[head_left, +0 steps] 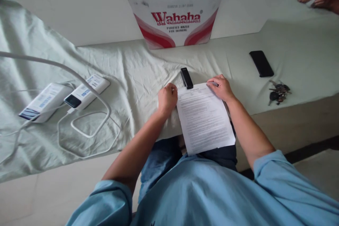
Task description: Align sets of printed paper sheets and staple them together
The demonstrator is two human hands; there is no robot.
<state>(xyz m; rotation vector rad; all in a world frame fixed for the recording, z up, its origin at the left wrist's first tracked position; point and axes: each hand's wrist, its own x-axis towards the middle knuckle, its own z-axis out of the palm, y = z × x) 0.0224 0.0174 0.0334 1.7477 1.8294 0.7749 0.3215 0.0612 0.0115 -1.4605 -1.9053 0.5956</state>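
The printed sheet [205, 123] overhangs toward the lap [162, 157] below my fingers [217, 78]; loosening could drop it. My right hand [222, 87] pinches its corner; my left hand [167, 99] curls, grip unclear. Between them, the black stapler [186, 78] could snag a tugged edge.

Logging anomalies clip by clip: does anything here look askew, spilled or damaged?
Nothing is visibly spilled or damaged. The paper stands out: its lower end juts past the edge of the wrinkled cloth, where a white cable sits loosely looped.
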